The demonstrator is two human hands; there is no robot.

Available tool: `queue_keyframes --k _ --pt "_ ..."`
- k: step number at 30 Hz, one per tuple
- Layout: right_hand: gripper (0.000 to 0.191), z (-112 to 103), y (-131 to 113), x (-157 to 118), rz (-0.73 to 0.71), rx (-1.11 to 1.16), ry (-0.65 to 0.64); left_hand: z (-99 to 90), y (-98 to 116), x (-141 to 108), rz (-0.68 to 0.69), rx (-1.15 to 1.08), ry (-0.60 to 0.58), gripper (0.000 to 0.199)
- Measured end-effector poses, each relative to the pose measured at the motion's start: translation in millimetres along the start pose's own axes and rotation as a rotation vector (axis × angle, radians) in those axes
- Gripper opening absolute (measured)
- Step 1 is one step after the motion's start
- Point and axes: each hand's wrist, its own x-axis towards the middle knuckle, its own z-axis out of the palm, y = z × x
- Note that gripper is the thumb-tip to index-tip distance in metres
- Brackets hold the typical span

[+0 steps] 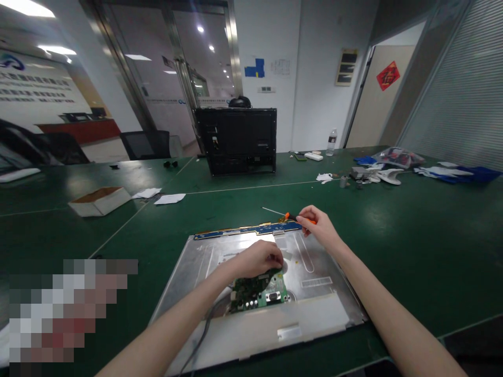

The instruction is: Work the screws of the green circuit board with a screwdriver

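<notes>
A silver display panel (320,264) lies flat before me, its metal back facing up. My right hand (317,225) is closed around the orange and black handle of a screwdriver (291,215), whose thin shaft points left above the panel's far edge. Along that edge runs a narrow blue circuit strip (243,231). Over the panel's middle, the fingers of my left hand (261,259) are pinched together at the upper edge of a green circuit board (278,285). What they hold, if anything, is hidden. A dark cable (205,330) runs from near the board toward the panel's near edge.
On the green table (393,241), a black monitor casing (236,141) stands upright at the back. An open box (100,203) and papers (170,199) lie left. Rightward are a water bottle (332,142), a plastic bag (398,157) and several small parts (363,174).
</notes>
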Motion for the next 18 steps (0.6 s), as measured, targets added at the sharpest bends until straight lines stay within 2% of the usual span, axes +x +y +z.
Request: queue_keyframes --k 7,12,18 --pt "0.032 2 -2 -1 -0.012 -0.008 -0.026 3.3 -2 0 0.009 -0.09 0.011 0.015" --pt "0.032 3 -4 -2 -0.011 -0.012 -0.019 4.9 -5 0 -0.057 -0.065 0.048 0.01" --pt "0.031 5 -5 -4 0.002 0.008 -0.013 6.6 -10 1 -0.051 -0.128 0.042 0.006"
